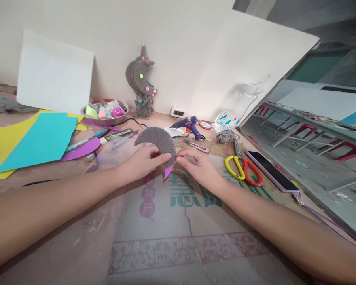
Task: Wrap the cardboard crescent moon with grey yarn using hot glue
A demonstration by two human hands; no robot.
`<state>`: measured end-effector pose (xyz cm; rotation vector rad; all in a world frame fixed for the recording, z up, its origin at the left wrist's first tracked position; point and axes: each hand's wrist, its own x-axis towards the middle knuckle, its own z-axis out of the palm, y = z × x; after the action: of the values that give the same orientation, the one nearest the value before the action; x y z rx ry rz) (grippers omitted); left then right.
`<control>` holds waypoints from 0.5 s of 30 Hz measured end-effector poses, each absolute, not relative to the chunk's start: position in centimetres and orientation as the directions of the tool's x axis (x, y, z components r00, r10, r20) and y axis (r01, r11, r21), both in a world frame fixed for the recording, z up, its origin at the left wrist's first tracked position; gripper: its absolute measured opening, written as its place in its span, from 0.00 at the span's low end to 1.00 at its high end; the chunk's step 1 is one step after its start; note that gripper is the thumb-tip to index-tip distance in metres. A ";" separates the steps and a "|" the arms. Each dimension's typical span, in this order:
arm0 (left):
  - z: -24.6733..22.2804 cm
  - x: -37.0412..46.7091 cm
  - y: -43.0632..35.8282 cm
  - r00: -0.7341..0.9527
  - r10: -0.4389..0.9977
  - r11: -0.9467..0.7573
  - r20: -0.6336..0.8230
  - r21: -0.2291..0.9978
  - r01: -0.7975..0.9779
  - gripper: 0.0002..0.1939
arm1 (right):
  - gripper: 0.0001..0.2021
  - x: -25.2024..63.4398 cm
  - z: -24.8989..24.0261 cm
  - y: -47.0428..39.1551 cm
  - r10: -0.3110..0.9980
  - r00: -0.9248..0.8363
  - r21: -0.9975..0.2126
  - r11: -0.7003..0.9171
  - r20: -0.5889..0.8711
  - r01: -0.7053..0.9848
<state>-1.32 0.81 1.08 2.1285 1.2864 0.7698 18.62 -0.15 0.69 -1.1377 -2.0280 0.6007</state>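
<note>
A crescent moon cutout (158, 137) wound with grey yarn is held up above the printed cardboard; its lower tip shows bare purple. My left hand (145, 160) grips it along the inner curve, thumb lying across the front. At the crescent's right edge, my right hand (197, 164) is closed in a pinch, thumb against forefinger. What sits between those fingertips is too small to make out, though it is close to the yarn-wrapped edge.
Beyond the hands lie a blue glue gun (191, 127), a pink cutter (197, 147), a grey yarn ball (225, 136) and a plastic jar (235, 107). Scissors (245, 168) and a phone (273, 171) are rightward. Coloured sheets (38, 142), pens and a bowl (103, 118) stand left. A decorated moon (142, 81) leans behind.
</note>
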 end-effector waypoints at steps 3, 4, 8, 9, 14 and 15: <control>1.0 -1.3 1.0 0.406 0.882 -0.460 0.239 0.630 0.626 0.25 | 0.06 18.5 0.6 -0.1 0.861 -0.339 -0.689 0.507 0.380 0.517; 1.0 -1.3 1.0 0.419 0.876 -0.471 0.241 0.617 0.631 0.25 | 0.06 18.5 0.6 -0.1 0.859 -0.337 -0.692 0.510 0.385 0.511; 1.1 -1.3 1.0 0.459 0.854 -0.507 0.243 0.580 0.637 0.25 | 0.05 18.5 0.5 -0.1 0.853 -0.354 -0.712 0.518 0.384 0.475; 1.1 -1.3 1.1 0.466 0.850 -0.514 0.245 0.578 0.634 0.25 | 0.05 18.6 0.6 -0.1 0.853 -0.357 -0.720 0.516 0.380 0.465; 0.8 -1.4 1.3 0.485 0.836 -0.536 0.258 0.577 0.617 0.25 | 0.08 18.7 0.7 -0.2 0.866 -0.369 -0.772 0.478 0.337 0.419; 0.7 -1.4 1.3 0.485 0.836 -0.536 0.258 0.576 0.617 0.26 | 0.10 18.7 0.8 -0.2 0.869 -0.373 -0.781 0.468 0.324 0.413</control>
<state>-1.38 1.35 0.74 2.3270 1.2095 0.7300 18.71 -0.24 0.75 -1.0651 -1.9724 0.7792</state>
